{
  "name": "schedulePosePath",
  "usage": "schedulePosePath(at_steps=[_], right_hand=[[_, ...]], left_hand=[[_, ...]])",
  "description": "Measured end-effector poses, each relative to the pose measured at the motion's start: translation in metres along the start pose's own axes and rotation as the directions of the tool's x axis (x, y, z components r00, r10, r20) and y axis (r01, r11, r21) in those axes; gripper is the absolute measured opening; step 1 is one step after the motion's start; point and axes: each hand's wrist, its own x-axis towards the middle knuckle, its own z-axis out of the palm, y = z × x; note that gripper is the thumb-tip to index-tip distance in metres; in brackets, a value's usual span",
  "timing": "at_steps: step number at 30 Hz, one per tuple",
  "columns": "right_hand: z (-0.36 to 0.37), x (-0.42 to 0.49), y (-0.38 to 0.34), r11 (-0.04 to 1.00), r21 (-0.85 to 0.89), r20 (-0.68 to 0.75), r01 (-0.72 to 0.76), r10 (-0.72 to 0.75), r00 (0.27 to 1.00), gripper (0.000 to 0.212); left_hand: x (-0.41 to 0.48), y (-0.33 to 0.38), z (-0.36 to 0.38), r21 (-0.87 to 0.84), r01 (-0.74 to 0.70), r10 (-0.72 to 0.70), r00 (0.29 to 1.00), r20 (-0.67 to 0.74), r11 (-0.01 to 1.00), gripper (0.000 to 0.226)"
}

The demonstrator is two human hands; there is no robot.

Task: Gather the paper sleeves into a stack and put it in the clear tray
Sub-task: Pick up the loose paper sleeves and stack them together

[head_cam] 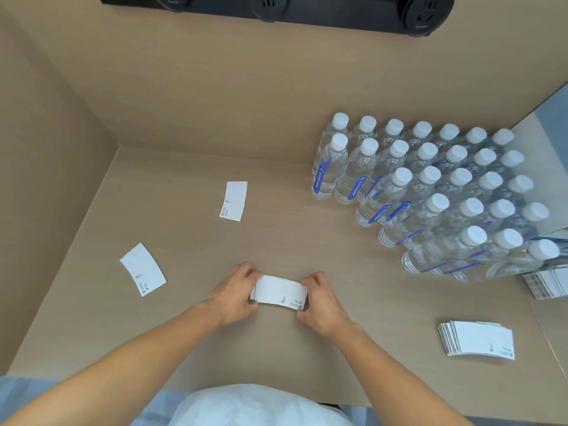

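Note:
A small stack of white paper sleeves (279,292) rests on the table in front of me. My left hand (234,295) grips its left end and my right hand (321,299) grips its right end. Two single sleeves lie flat and apart: one at the left (143,269), one farther back (233,201). A thicker stack of sleeves (478,342) lies at the right near the table edge. At the far right edge a clear tray (550,282) holds more sleeves, partly hidden behind the bottles.
Several rows of clear water bottles (430,192) with white caps fill the back right of the table. Tan walls close in the table at the back and left. A black socket strip (276,7) is mounted high on the back wall.

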Motion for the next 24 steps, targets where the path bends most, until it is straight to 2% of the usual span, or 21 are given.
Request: schedulePosePath(at_steps=[5, 10, 15, 18, 20, 22, 24], right_hand=[[0.008, 0.002, 0.004, 0.997, 0.081, 0.000, -0.009, 0.009, 1.000, 0.034], [0.019, 0.010, 0.003, 0.955, 0.247, 0.004, -0.164, 0.168, 0.986, 0.026], [0.021, 0.015, 0.004, 0.968, 0.201, -0.001, -0.152, 0.156, 0.988, 0.025], [0.020, 0.015, 0.005, 0.980, 0.167, -0.010, -0.108, 0.111, 0.994, 0.015], [0.018, 0.016, 0.005, 0.997, 0.039, -0.056, -0.074, 0.076, 0.996, 0.005], [0.015, 0.017, 0.000, 0.997, -0.007, -0.058, -0.072, 0.072, 0.996, 0.005], [0.009, 0.017, -0.008, 0.992, 0.038, 0.002, -0.119, 0.119, 0.993, 0.010]], left_hand=[[-0.001, -0.001, 0.008, -0.119, 0.049, -0.051, 0.999, -0.009, 0.992, 0.052], [0.000, 0.002, 0.014, -0.236, 0.084, -0.095, 0.995, -0.034, 0.968, 0.043], [0.002, -0.002, 0.014, -0.242, 0.064, -0.075, 0.996, -0.038, 0.968, 0.040], [0.005, -0.005, 0.012, -0.233, 0.078, -0.083, 0.996, -0.012, 0.969, 0.040], [0.006, -0.007, 0.011, -0.230, 0.076, -0.078, 0.997, 0.002, 0.970, 0.044], [0.006, -0.008, 0.010, -0.247, 0.075, -0.074, 0.997, 0.015, 0.966, 0.043], [0.008, -0.009, 0.010, -0.216, 0.053, -0.051, 0.999, 0.014, 0.975, 0.040]])
